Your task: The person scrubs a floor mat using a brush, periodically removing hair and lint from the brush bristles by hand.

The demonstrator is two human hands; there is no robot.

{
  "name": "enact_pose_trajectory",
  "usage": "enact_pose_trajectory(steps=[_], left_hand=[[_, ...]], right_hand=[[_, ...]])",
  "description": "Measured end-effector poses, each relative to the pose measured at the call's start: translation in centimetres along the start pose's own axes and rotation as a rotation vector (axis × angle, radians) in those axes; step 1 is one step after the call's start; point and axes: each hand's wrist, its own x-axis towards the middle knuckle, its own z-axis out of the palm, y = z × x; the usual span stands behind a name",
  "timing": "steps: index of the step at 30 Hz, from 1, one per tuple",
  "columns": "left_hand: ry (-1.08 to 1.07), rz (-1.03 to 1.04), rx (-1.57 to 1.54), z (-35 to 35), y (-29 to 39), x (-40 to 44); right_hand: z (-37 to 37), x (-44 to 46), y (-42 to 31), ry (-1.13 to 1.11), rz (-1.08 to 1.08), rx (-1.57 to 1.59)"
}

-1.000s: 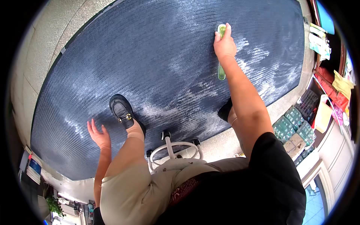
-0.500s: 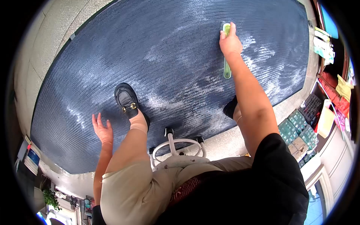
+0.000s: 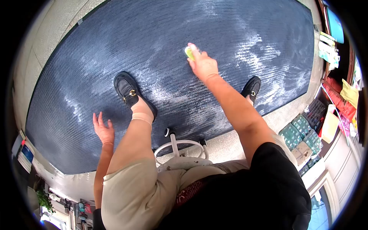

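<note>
A large dark ribbed mat [image 3: 161, 46] with whitish patches lies on the floor. My right hand [image 3: 203, 65] is closed around a green brush [image 3: 189, 53], over the middle of the mat; only the brush's front end shows, the rest hidden by the hand. My left hand [image 3: 104, 128] hangs over the lower left of the mat, fingers spread, holding nothing. Between the hands, a black shoe [image 3: 125, 87] with a gold buckle is on the mat, and the other black shoe [image 3: 252, 88] stands to the right.
The white wheeled base of a stool [image 3: 174, 147] is below me at the mat's near edge. Stacked green boxes [image 3: 301, 128], a dark crate [image 3: 316, 110] and red bags [image 3: 341, 99] are at the right. A plant [image 3: 45, 200] shows at the lower left.
My right hand has moved left and a little toward me with the brush. The right shoe has come further into view. My left hand stays spread in nearly the same place.
</note>
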Motion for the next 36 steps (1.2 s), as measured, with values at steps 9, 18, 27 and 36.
enact_pose_trajectory(steps=[9,18,27,36], left_hand=[[0.019,-0.220,0.027,2.9,-1.3,-2.6],[-0.115,-0.121,-0.087,3.9,2.5,-1.9],[-0.355,-0.612,-0.813,14.7,7.7,1.4],[-0.476,-0.508,-0.521,16.3,11.8,4.4]], right_hand=[[0.1,-0.3,3.3,0.236,0.439,0.169],[-2.2,-0.6,9.1,0.177,0.293,0.054],[3.3,-6.8,0.7,-0.005,0.216,0.257],[-2.2,-3.1,15.9,0.254,0.492,0.036]])
